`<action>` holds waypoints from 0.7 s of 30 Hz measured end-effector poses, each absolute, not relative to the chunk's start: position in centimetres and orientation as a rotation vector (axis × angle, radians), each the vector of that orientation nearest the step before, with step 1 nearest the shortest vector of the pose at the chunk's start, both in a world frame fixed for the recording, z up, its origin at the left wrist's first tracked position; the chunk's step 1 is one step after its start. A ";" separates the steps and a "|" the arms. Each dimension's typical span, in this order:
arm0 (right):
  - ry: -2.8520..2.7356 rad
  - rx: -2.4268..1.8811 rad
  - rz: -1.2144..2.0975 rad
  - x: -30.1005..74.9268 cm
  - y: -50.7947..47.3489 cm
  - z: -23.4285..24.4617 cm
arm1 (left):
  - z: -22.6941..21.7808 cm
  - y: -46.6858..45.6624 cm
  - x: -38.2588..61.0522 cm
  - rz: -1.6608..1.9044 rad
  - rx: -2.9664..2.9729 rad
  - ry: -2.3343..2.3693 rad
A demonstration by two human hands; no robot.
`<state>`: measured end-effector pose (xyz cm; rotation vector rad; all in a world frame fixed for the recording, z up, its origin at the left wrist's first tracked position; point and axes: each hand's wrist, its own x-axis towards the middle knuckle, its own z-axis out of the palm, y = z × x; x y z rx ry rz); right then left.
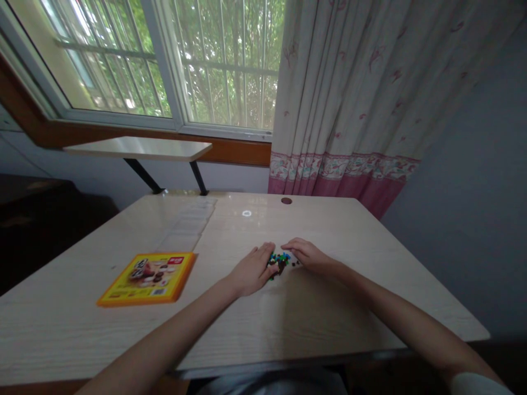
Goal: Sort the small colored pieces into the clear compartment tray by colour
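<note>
Coloured pieces | left hand curved alongside | right hand pointing inward

your head camera faces forward and down across the pale wood-grain desk toward the white-framed glass window

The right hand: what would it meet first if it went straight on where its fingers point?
Most likely the left hand; depth is unclear, so the pile of small colored pieces might come first.
</note>
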<state>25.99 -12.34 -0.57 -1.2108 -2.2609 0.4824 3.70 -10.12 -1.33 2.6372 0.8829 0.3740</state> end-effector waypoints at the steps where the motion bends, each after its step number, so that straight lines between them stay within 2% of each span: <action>1: -2.246 -1.245 0.469 26.4 -12.5 -0.4 | -1.4 -10.2 4.1 0.375 2.638 0.875; 6: -2.289 -1.386 0.490 28.0 -13.7 0.2 | -1.5 -10.4 5.4 0.405 2.643 0.827; 11: -2.324 -1.346 0.572 28.4 -14.3 -0.1 | -1.4 -10.5 6.1 0.401 2.677 0.720; 21: -2.255 -1.273 0.478 27.2 -14.5 -1.7 | -1.6 -11.2 6.0 0.365 2.772 0.688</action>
